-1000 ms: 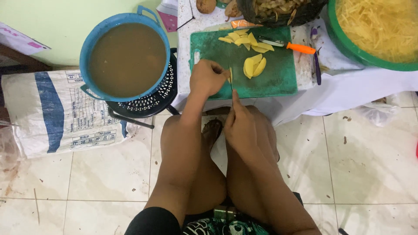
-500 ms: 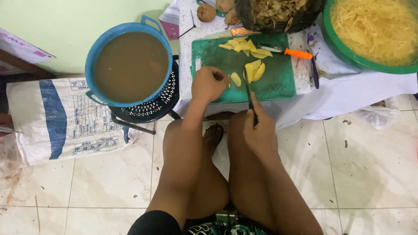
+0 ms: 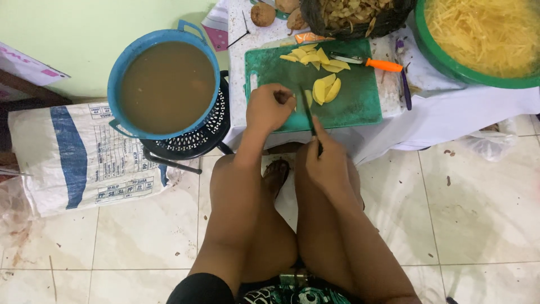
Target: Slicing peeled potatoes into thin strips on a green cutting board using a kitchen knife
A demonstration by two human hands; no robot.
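Left hand (image 3: 270, 107) curled on the green board (image 3: 360, 101), fingers closed over a piece, mostly hidden; right hand (image 3: 326, 160) at the board's near edge, fingers wrapped round a knife (image 3: 308, 110), blade just right of the left fingers; yellow slices (image 3: 326, 90) beyond.

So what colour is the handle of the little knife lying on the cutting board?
Bright orange. The knife handle shows clearly in the head view, at the far right of the green cutting board.

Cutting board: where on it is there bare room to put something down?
The green cutting board is bare along its right part, below the orange-handled knife. The top edge is crowded with potato slices; the left hand covers the near-left corner.
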